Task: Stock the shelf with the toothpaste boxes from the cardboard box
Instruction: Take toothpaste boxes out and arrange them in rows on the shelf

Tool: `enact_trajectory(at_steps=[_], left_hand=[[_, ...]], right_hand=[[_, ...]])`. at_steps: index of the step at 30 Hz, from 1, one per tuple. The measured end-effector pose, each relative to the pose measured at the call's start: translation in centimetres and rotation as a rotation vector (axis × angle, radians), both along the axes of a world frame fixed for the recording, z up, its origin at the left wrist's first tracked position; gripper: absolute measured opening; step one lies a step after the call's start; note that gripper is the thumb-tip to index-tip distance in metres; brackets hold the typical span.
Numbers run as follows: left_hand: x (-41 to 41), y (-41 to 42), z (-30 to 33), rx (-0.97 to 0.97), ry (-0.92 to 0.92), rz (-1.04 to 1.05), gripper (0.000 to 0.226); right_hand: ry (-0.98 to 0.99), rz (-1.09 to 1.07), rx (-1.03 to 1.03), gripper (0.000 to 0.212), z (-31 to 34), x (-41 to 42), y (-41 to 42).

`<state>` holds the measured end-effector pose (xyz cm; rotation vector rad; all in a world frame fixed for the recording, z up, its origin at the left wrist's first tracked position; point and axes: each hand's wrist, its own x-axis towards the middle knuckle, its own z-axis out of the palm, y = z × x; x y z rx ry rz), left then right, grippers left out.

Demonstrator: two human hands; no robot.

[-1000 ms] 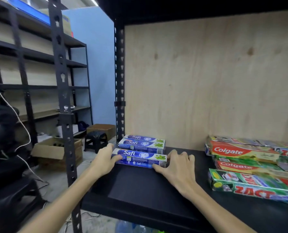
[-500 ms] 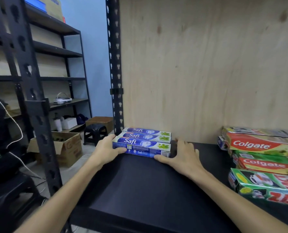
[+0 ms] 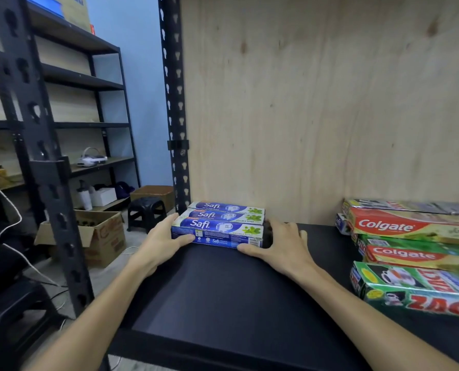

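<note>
Three blue Safi toothpaste boxes (image 3: 223, 226) lie side by side at the back left of the black shelf (image 3: 223, 295), against the plywood back panel. My left hand (image 3: 164, 239) touches the left end of the front box, thumb on its front face. My right hand (image 3: 279, 246) rests at the right end, with its thumb on the front face and its fingers spread flat beside the boxes. An open cardboard box (image 3: 102, 236) sits on the floor to the left, beyond the shelf post.
Stacked Colgate boxes (image 3: 410, 228) and a green Zact box (image 3: 415, 290) fill the shelf's right side. A black upright post (image 3: 176, 116) stands just left of the Safi boxes. A small black stool (image 3: 146, 210) stands on the floor.
The front Safi box has slid back against the other two, with both hands following it. The view has moved closer to the shelf.
</note>
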<state>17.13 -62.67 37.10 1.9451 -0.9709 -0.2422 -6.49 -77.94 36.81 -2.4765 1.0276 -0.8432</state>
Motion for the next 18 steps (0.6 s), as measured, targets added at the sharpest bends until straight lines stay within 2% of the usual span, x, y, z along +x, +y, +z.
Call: enact_trajectory(at_steps=[3,6,9,14,18], left_hand=[[-1.6,0.6,0.4,0.026,-0.097,0.030,0.082],[-3.6,1.4,0.9,0.032,-0.334,0.083,0.099],[-6.5,2.1,1.0,-0.061,-0.427,0.045,0.095],[-12.4,2.0,0.8,-0.182,-0.369,-0.052,0.074],[-17.0,-0.3,1.3,-0.254,-0.282,-0.131,0.061]], right_hand=[[-0.060,-0.025,-0.025,0.082,0.3,-0.9,1.1],[-0.139,-0.027,-0.098,0.075,0.7,-2.2,2.5],[-0.196,-0.016,-0.126,0.076,0.8,-3.6,3.8],[-0.341,-0.028,-0.057,0.085,0.6,-7.0,5.3],[-0.389,-0.048,-0.105,0.073,1.6,-10.9,5.6]])
